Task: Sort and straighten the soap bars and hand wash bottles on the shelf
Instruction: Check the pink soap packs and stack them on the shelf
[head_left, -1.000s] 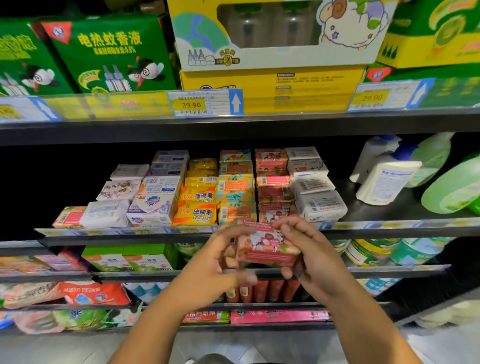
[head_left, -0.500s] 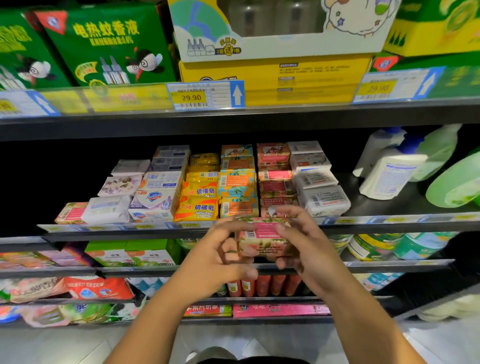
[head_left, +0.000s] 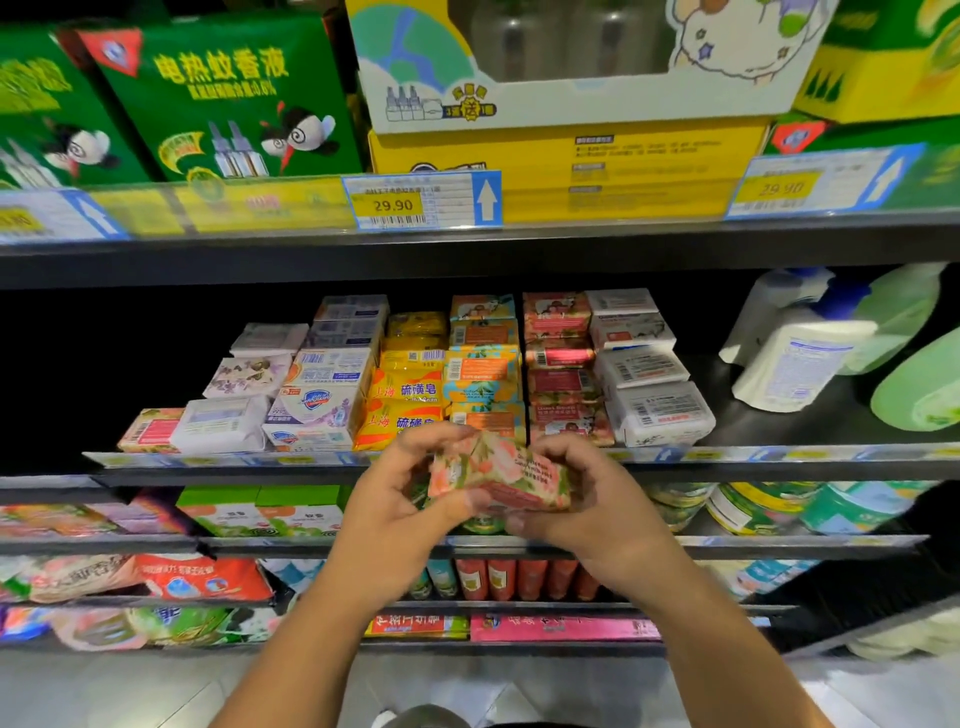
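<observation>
Upper left of frame: green cardboard boxes (head_left: 223, 98) with cartoon mosquito print, top shelf. Yellow 29.90 price label (head_left: 393, 203) clipped to that shelf's edge, top centre.

Dark metal middle shelf (head_left: 769, 431), soap rows from the left:
- red-and-cream soap box (head_left: 150, 430), alone at the far left front
- white wrapped soap bars (head_left: 218, 423), touching it
- white-and-blue soap packs (head_left: 317, 410), stacked
- yellow sulphur soap bags (head_left: 402, 415), front one partly hidden behind the fingers
- orange-and-teal soap boxes (head_left: 483, 371)

Centre of frame, in front of the middle shelf's front rail: left hand (head_left: 395, 499) and right hand (head_left: 587, 499) both grip one pink floral paper-wrapped soap bar (head_left: 498, 475). Each hand has its fingers curled over the top edge and its thumb on the near side. Bar is tilted, off the shelf, just below the orange-and-teal row and the next stack.

Right of centre:
- pink floral soap stack (head_left: 558, 374), same print as the held bar
- white barcode-labelled soap bars (head_left: 654, 410), slightly skewed, not squared to the rail

Right edge of the frame: white pump bottles with blue caps (head_left: 795, 358) leaning over, well apart from the soap rows. Pale green bottles (head_left: 919, 384) beside them, also leaning; labels too blurred to read.
</observation>
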